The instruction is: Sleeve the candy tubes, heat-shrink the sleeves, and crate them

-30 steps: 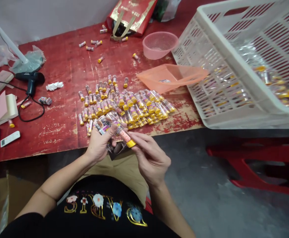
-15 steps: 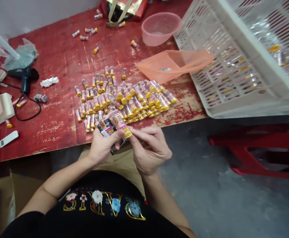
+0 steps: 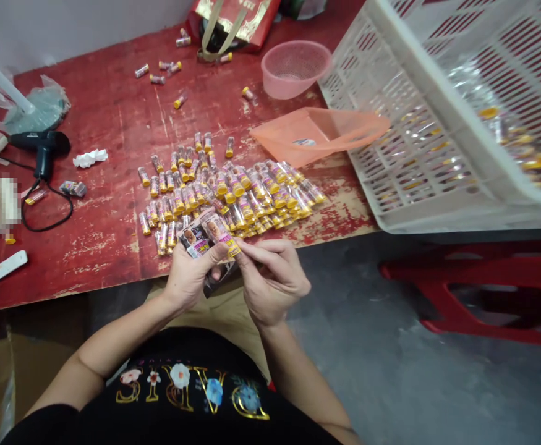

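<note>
My left hand (image 3: 190, 272) is closed on a few printed labels (image 3: 196, 238), dark and pink with a small face picture and a yellow end. The thumb lies across their lower part. My right hand (image 3: 274, 278) pinches the yellow lower corner of the top label between thumb and fingertips, so both hands meet at it. Just beyond, on the red table (image 3: 107, 204), lies a heap of small clear tubes (image 3: 247, 191) with yellow caps and pink-purple labels. Some tubes stand and others lie stacked; the held labels cover the heap's near edge.
A white slatted crate (image 3: 372, 117) holding more tubes leans at the right, beside an orange mesh bag (image 3: 319, 133) and a pink basket (image 3: 293, 68). Left are a black hair dryer (image 3: 42, 145), a white remote (image 3: 8, 267) and crumpled tissue (image 3: 90, 158). A red stool (image 3: 441, 296) stands below right.
The view has shifted slightly, so the table's things sit a little lower and further left. Both hands keep the same hold on the labels; a dark lower edge shows more beneath them.
</note>
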Demonstrator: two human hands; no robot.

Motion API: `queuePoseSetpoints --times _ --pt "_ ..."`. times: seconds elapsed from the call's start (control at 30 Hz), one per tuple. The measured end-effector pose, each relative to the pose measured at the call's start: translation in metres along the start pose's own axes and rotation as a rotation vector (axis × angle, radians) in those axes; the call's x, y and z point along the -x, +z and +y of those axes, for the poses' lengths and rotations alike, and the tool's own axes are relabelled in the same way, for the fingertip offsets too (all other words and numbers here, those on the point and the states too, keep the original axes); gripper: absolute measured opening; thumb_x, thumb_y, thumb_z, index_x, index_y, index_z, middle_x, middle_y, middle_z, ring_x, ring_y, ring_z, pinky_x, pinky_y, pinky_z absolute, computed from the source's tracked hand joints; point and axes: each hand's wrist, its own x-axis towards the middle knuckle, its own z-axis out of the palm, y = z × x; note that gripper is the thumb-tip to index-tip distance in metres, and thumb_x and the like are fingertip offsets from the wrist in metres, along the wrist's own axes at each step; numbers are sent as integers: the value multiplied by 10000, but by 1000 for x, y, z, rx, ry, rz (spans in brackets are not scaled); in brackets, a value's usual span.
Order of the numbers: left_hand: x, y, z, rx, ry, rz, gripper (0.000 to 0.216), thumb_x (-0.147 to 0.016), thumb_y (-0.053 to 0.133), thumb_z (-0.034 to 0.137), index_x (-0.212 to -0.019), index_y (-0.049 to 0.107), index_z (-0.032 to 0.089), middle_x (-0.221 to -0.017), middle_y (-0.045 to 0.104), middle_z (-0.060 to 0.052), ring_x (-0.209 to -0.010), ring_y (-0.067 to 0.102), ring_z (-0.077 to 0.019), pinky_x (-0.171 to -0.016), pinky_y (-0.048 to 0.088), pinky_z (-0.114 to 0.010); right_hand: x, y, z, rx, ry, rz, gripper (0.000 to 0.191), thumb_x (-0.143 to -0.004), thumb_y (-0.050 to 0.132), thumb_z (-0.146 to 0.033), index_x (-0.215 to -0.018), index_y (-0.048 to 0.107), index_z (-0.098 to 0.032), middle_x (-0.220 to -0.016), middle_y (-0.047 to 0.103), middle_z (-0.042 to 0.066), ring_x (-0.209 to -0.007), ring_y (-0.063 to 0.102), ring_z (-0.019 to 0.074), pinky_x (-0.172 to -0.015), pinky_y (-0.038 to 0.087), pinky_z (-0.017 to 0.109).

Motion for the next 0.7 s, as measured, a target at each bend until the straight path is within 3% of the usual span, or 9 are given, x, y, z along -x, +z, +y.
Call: queuePoseSetpoints --times 0.17,0.3,0.4,0.5,0.6,0.7 --pt "-25 5 12 46 4 14 550 -537 982 470 -833 650 146 -650 629 46 -379 479 -37 -357 386 -166 -29 10 9 8 -34 -54 221 -846 767 -125 -992 813 -284 -769 637 -11 -649 570 108 -574 476 263" --pt "-54 0 26 170 -57 29 575 -731 897 412 -1200 669 169 -890 742 -46 -623 705 -121 -405 402 -139 -103 39 61 91 -105 -86 69 -868 755 -261 -906 808 -240 -763 647 5 -719 594 145 -656 492 295" --pt "-70 -12 36 242 -139 136 467 -873 779 326 -1286 641 155 -946 759 -90 -733 756 -160 -391 387 -121 -179 84 125 284 -34 -258 174 -886 720 -331 -839 795 -182 -768 644 33 -736 592 163 -697 480 300" --pt "-78 -30 43 326 -195 264 329 -987 606 263 -1291 632 138 -925 762 -94 -691 749 -157 -397 437 -141 -235 132 184 667 29 -523 280 -948 611 -344 -927 791 -131 -972 702 117 -856 633 193 -755 469 301" --pt "-82 -54 50 367 -221 354 303 -1044 448 200 -1270 636 128 -902 765 -90 -619 722 -134 -426 491 -163 -257 165 225 874 36 -708 297 -949 561 -313 -992 791 -130 -1125 705 162 -939 656 219 -767 468 299" --pt "-86 -82 59 306 -173 440 287 -1033 448 149 -1218 667 133 -932 773 -93 -649 730 -127 -464 517 -154 -271 183 254 882 35 -852 230 -868 639 -319 -965 805 -192 -988 745 98 -884 672 210 -759 484 275"
